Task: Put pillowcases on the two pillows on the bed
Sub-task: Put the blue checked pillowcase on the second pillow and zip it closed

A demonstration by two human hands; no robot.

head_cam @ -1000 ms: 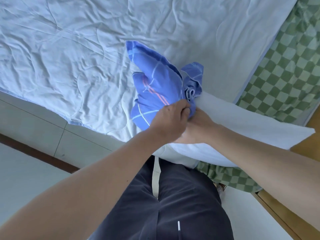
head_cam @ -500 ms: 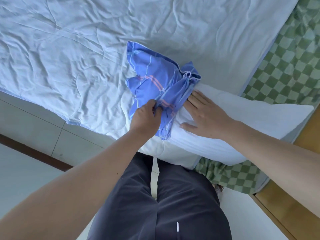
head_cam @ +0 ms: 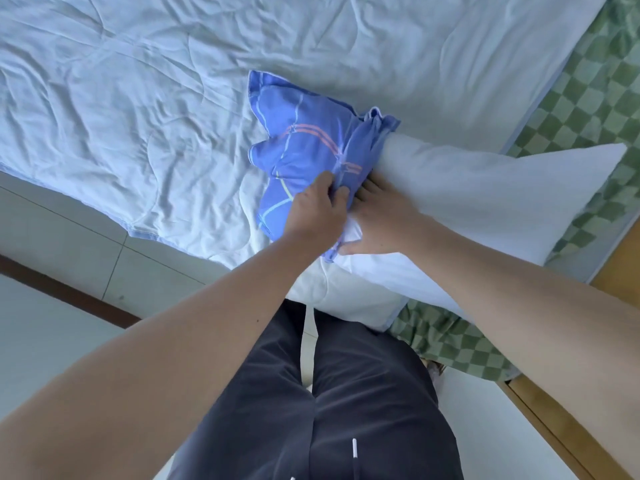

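Pillowcase (head_cam: pixel 304 150) has slid further along pillow (head_cam: pixel 485 202) on quilt (head_cam: pixel 138 116).

Your one view comes from your head, facing steeply down and forward over your legs (head_cam: pixel 311 410) to the bed (head_cam: pixel 138 98) edge, close enough that both forearms fill the lower frame.

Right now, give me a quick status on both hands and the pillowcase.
Left hand grips blue pillowcase. Right hand presses flat on white pillow. Pillowcase bunched over one end only. Nothing in the way.
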